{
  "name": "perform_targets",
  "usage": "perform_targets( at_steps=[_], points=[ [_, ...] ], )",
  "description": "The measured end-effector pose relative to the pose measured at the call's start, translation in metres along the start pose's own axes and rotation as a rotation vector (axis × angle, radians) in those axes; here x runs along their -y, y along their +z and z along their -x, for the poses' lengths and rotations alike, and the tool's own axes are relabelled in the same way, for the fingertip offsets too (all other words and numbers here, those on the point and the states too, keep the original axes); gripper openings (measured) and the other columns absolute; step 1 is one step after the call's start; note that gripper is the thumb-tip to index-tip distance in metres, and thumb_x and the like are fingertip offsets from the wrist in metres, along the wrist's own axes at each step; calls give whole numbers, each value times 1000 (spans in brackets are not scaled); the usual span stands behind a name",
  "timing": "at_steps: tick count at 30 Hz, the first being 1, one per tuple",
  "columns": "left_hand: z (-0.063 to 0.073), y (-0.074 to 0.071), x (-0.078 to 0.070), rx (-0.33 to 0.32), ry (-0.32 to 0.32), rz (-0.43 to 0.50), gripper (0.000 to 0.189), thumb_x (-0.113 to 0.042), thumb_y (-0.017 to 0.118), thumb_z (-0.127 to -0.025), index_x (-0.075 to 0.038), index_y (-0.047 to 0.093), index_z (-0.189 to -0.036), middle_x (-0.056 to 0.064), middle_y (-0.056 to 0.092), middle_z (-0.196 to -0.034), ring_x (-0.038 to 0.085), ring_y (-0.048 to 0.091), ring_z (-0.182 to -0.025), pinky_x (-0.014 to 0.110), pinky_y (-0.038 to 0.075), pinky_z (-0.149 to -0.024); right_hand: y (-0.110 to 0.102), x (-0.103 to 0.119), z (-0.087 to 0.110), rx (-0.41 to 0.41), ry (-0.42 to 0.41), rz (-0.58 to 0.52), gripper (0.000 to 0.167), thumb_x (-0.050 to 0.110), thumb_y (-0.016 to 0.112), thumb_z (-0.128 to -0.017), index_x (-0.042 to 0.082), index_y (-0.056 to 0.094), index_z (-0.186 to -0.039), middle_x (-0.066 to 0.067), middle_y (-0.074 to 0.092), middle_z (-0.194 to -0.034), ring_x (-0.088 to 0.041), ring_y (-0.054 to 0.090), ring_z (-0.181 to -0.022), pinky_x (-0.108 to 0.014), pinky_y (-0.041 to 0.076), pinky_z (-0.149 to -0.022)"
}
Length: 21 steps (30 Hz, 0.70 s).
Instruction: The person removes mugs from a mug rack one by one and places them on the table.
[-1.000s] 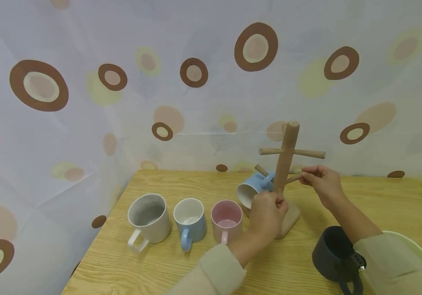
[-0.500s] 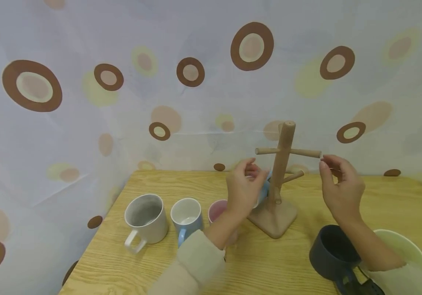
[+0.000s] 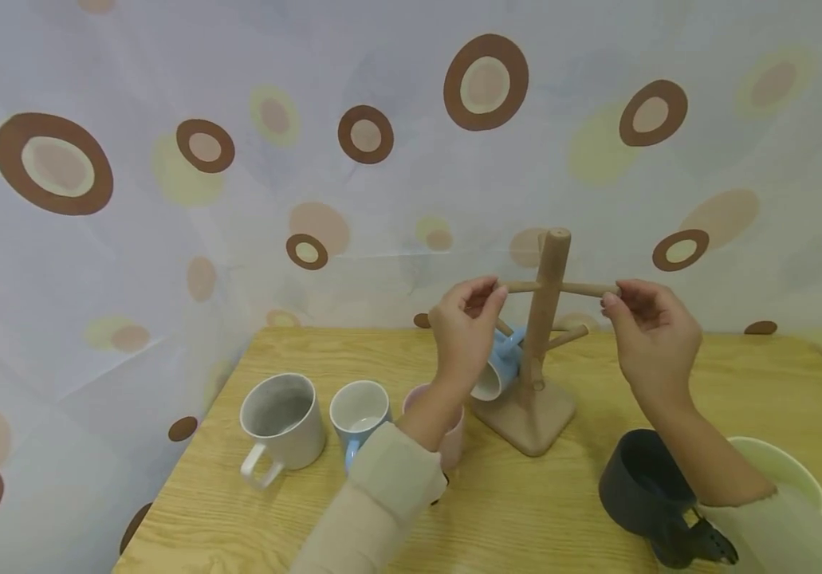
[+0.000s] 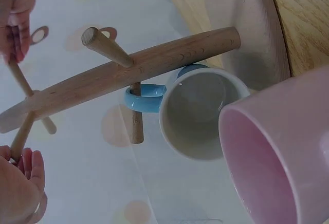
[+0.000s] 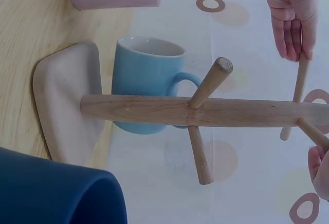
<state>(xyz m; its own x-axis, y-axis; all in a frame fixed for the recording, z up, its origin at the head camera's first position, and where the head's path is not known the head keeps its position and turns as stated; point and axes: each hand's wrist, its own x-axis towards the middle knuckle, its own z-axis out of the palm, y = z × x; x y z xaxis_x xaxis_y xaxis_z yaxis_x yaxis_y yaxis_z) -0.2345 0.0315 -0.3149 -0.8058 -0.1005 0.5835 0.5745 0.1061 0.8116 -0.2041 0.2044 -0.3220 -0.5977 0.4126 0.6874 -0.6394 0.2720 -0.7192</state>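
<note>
A wooden mug tree [image 3: 544,319] stands on the table, its square base flat on the wood. With thumb and fingers, my left hand [image 3: 462,331] pinches the tip of its upper left peg. On the opposite side my right hand [image 3: 656,339] pinches the end of the upper right peg. A light blue mug [image 3: 499,371] hangs by its handle from a lower peg, tilted, its mouth facing left. In the left wrist view the handle [image 4: 146,98] loops round that peg. The lower peg [image 5: 201,154] nearest the right hand's side is bare.
A white mug [image 3: 289,422], another light blue mug [image 3: 362,410] and a pink mug [image 3: 451,434] stand in a row at left, the pink one partly behind my left forearm. At right are a dark mug [image 3: 640,486] and a pale green-rimmed vessel [image 3: 787,462], partly behind my right forearm.
Both hands have moved up from lower on the mug tree to its upper pegs. The left one let go of a low front part; the right let go of the lower right peg.
</note>
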Motion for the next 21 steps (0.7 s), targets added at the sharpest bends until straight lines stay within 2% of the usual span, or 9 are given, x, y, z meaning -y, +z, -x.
perform_targets(
  at_steps=[4, 6, 13, 21],
  points=[
    [-2, -1, 0, 9, 3, 7, 20, -8, 65, -85, 8, 66, -96, 20, 69, -92, 28, 68, -79, 16, 53, -70, 2, 1, -1, -10, 8, -31, 23, -12, 61, -80, 9, 65, -88, 11, 64, -76, 2, 62, -64, -8, 50, -62],
    [-2, -2, 0, 11, 10, 9, 20, -8, 65, -85, 9, 66, -96, 21, 69, -91, 28, 68, -79, 16, 54, -70, 2, 1, -2, -7, 8, -11, 21, -11, 61, -81, 9, 64, -88, 12, 64, -76, 3, 62, -64, -8, 50, -62],
    [-3, -1, 3, -1, 18, 11, 19, -7, 66, -84, 9, 67, -94, 21, 69, -89, 28, 68, -77, 16, 54, -68, 5, -1, -6, -7, 64, 36, 27, -9, 62, -81, 18, 63, -83, 17, 63, -73, 5, 61, -62, -8, 50, -61],
    [-1, 4, 5, 21, 51, 24, 18, -7, 68, -83, 9, 68, -90, 21, 69, -86, 26, 69, -74, 15, 54, -66, 7, -6, -16, -49, 151, -121, 29, -13, 59, -81, 15, 66, -80, 8, 65, -71, 0, 62, -59, -9, 51, -61]
  ],
)
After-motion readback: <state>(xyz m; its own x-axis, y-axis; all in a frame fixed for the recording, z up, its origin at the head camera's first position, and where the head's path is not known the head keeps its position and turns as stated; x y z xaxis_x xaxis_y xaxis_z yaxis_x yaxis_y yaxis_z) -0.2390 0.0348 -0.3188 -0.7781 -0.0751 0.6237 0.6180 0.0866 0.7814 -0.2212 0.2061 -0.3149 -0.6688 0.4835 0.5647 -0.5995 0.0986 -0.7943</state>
